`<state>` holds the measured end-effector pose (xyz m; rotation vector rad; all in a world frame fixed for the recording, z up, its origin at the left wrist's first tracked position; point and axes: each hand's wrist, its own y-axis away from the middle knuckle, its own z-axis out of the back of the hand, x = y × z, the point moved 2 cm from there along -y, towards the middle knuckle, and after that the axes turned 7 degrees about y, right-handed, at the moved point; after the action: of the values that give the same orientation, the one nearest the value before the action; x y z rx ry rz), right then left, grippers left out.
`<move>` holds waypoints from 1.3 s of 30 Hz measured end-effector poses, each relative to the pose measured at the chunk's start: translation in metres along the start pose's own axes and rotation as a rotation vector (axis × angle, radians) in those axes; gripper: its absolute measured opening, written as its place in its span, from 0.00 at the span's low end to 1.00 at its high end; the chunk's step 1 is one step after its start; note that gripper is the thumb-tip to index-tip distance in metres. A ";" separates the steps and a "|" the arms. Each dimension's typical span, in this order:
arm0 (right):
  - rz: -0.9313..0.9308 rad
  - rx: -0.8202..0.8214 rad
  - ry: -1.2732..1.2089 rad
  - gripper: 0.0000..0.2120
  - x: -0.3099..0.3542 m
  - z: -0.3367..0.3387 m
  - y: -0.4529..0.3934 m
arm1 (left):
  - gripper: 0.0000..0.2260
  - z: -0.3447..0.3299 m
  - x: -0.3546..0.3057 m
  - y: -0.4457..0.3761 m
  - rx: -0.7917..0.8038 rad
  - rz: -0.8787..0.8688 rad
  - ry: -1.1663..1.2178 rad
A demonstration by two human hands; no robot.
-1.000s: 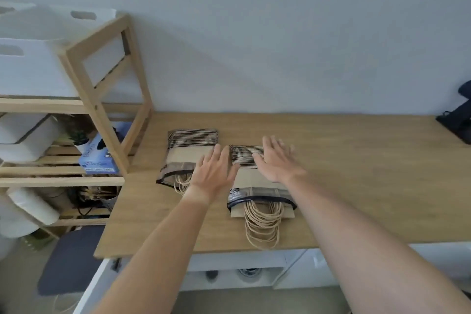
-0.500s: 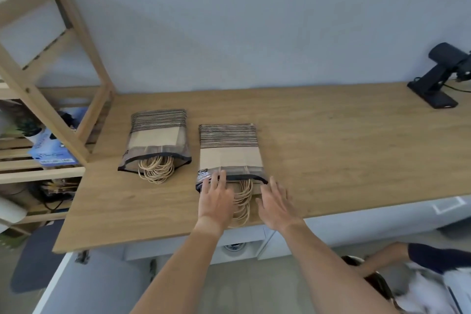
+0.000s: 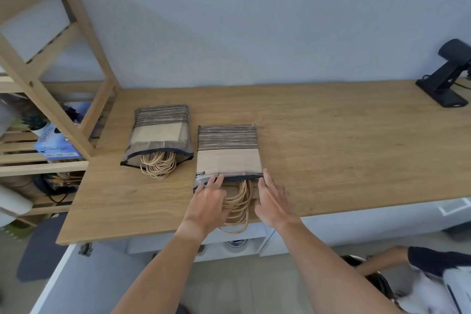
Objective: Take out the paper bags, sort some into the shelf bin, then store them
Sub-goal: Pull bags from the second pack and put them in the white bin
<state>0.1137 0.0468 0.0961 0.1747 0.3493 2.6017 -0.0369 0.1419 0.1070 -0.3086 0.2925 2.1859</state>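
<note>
At nine o'clock a wooden shelf unit [image 3: 63,99] stands against the wall, its slatted shelves carrying a blue box [image 3: 54,146] and a small potted plant [image 3: 35,122]. Its right post meets the left end of the wooden desk [image 3: 331,140].

On the desk at about ten o'clock from the middle of the view lies the left pack of paper bags [image 3: 160,132], flat in a clear plastic sleeve, its striped end toward the wall and its twine handles spilling from the open mouth toward the near edge. Just beside it, at its four o'clock and not touching, lies the right pack of paper bags [image 3: 228,151], set the same way, its handles [image 3: 238,208] trailing over the desk's near edge.

The left hand [image 3: 207,205] lies palm down at the left side of that pack's open mouth, fingers [image 3: 212,182] straight and released, the tips on the sleeve's dark rim. The right hand [image 3: 271,200] lies at the mouth's right corner, fingers extended and loose, grasping nothing; the handles run between the two hands.

At two o'clock, at the far right end of the desk, sits a black stand [image 3: 447,84]. At five o'clock, below the desk, another person's arm and dark sleeve [image 3: 428,260] show.
</note>
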 end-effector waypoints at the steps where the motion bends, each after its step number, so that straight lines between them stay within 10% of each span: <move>1: 0.002 0.013 0.016 0.36 0.000 -0.002 0.000 | 0.15 0.003 -0.002 -0.002 0.025 0.016 0.052; 14: 0.095 -0.190 -0.125 0.34 -0.007 -0.002 0.005 | 0.11 0.022 -0.004 0.004 0.213 0.164 0.572; 24: 0.245 -0.316 -0.085 0.23 0.012 0.003 -0.001 | 0.13 0.007 -0.004 0.008 0.296 0.108 0.345; 34: 0.508 -0.145 0.020 0.20 0.038 0.004 -0.004 | 0.08 0.008 0.019 0.017 -0.022 0.041 0.695; 39: 0.392 -0.057 -0.045 0.26 0.049 0.007 -0.008 | 0.15 -0.004 0.042 0.026 -0.501 0.571 1.127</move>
<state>0.0761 0.0796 0.1031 0.3078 0.2435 2.9836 -0.0816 0.1573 0.0922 -1.9433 0.4668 2.3702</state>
